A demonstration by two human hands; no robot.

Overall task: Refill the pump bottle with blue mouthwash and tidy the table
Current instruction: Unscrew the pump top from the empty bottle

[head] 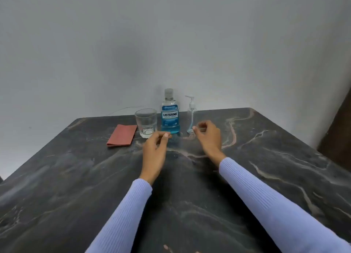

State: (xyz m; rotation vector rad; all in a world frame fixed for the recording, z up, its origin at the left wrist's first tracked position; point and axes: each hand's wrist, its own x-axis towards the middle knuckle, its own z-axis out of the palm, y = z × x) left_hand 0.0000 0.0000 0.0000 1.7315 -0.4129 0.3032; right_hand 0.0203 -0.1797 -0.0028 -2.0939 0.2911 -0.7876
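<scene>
A capped mouthwash bottle (169, 113) holding blue liquid stands upright at the back of the dark marble table (190, 186). To its right stands a small clear pump bottle (191, 115), which looks empty. An empty drinking glass (146, 122) is on its left. My left hand (154, 152) hovers just in front of the mouthwash bottle and glass, fingers loosely curled, holding nothing. My right hand (209, 137) hovers close to the pump bottle's base, fingers loosely curled, apart from it.
A folded reddish cloth (122, 134) lies flat to the left of the glass. A plain grey wall rises right behind the table's far edge. A dark wooden surface (338, 134) stands at the far right.
</scene>
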